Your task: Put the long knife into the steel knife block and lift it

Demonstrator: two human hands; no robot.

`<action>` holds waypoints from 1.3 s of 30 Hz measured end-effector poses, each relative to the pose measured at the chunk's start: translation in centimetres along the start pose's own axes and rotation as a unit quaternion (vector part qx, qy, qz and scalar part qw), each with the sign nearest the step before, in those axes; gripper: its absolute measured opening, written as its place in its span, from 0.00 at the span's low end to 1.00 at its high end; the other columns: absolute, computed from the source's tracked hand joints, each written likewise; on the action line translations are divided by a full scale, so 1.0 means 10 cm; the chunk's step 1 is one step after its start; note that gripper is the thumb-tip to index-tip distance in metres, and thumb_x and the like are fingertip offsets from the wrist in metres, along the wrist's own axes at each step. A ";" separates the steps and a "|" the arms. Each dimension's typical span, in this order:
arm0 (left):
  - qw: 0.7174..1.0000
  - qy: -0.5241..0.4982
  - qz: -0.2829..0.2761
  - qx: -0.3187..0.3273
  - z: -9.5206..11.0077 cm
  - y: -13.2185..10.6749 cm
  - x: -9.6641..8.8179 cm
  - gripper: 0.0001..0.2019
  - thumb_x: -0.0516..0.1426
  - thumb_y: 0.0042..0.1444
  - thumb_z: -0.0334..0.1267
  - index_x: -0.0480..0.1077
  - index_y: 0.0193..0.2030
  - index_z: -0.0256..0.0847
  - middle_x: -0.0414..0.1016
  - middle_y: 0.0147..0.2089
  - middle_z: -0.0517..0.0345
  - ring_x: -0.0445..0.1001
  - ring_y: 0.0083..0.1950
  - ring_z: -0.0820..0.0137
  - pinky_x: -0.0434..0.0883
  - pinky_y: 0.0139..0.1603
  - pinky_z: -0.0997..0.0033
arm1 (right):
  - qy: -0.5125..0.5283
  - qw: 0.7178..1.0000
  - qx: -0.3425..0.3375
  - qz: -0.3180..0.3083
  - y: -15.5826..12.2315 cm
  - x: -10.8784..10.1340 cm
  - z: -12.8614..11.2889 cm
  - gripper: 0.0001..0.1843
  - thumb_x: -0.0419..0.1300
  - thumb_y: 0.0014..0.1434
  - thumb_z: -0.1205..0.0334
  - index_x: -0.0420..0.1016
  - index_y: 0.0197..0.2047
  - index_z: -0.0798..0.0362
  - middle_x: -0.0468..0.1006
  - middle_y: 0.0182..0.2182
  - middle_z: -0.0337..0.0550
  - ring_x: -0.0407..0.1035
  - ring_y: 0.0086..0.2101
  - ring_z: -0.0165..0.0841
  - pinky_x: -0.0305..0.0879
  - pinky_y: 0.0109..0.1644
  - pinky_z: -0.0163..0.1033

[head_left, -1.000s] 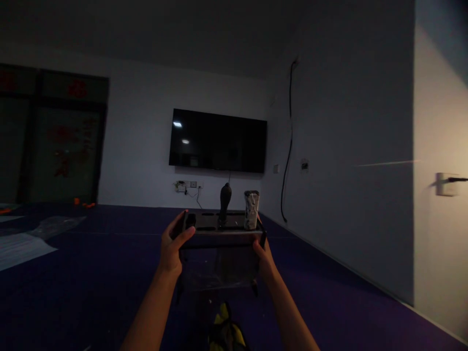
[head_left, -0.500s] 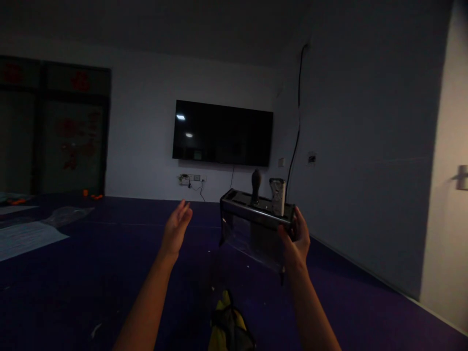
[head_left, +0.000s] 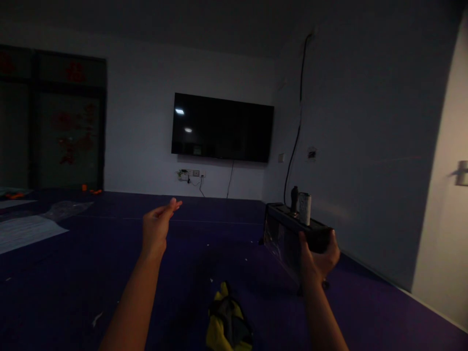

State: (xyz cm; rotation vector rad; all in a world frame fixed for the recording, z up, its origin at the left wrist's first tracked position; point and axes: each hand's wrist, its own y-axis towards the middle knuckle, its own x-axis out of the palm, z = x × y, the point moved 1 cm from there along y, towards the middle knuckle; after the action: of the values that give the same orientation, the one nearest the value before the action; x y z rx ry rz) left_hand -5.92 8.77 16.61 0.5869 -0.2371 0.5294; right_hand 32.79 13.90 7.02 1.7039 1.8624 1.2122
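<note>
My right hand [head_left: 321, 261] grips the near right end of a dark, long box [head_left: 288, 214] with a see-through side and small feet, its thumb and fingers on opposite sides. A dark knobbed handle [head_left: 294, 200] and a pale, speckled upright grip [head_left: 304, 208] stick up from the top of the box. Away to the left, my left hand [head_left: 157, 226] is raised over the purple floor, thumb and fingers drawn together, with nothing visible in it. Below, between the arms, lies a yellow and dark grey bundle [head_left: 228, 319], its kind unclear in the dimness.
White scraps dot the purple floor [head_left: 175, 292]. Paper sheets [head_left: 25, 234] and clear plastic film [head_left: 68, 209] lie at left. A television [head_left: 223, 127] hangs on the far wall, sockets [head_left: 192, 173] beneath it. A black cable [head_left: 292, 161] runs down the right corner.
The box has moved right and lower with my right hand and turned, its near end now toward me. My left hand has drawn left, its fingers closing together.
</note>
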 end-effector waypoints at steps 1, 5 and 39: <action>1.000 -0.001 -0.001 -0.001 0.01 0.00 0.00 0.12 0.59 0.44 0.46 0.75 0.28 0.38 0.77 0.41 0.47 0.72 0.48 0.61 0.65 0.51 0.61 | -0.009 1.000 -0.003 0.002 -0.03 0.01 0.02 0.46 0.61 0.43 0.38 0.59 0.59 0.58 0.68 0.48 0.56 0.61 0.50 0.52 0.55 0.52 0.57; 0.990 -0.059 -0.073 -0.102 0.05 0.04 -0.03 0.13 0.54 0.53 0.43 0.74 0.32 0.37 0.77 0.43 0.48 0.72 0.48 0.62 0.64 0.52 0.61 | -0.040 0.999 -0.003 0.006 -0.17 0.03 0.07 0.47 0.61 0.42 0.37 0.61 0.58 0.60 0.69 0.46 0.58 0.62 0.48 0.54 0.56 0.50 0.57; 0.971 -0.125 -0.081 -0.188 0.37 0.06 -0.26 0.17 0.46 0.58 0.41 0.74 0.31 0.36 0.78 0.39 0.49 0.75 0.44 0.66 0.68 0.51 0.66 | 0.081 0.626 -0.182 -0.754 -0.45 0.08 -1.46 0.30 0.64 0.38 0.72 0.73 0.48 0.49 0.76 0.45 0.43 0.70 0.44 0.37 0.65 0.46 0.37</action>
State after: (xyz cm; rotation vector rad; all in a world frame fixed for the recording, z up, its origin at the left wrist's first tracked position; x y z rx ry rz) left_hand -8.66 5.95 18.99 0.2971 -0.5118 0.2403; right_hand 19.00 9.80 12.27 -0.4490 1.9456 0.7479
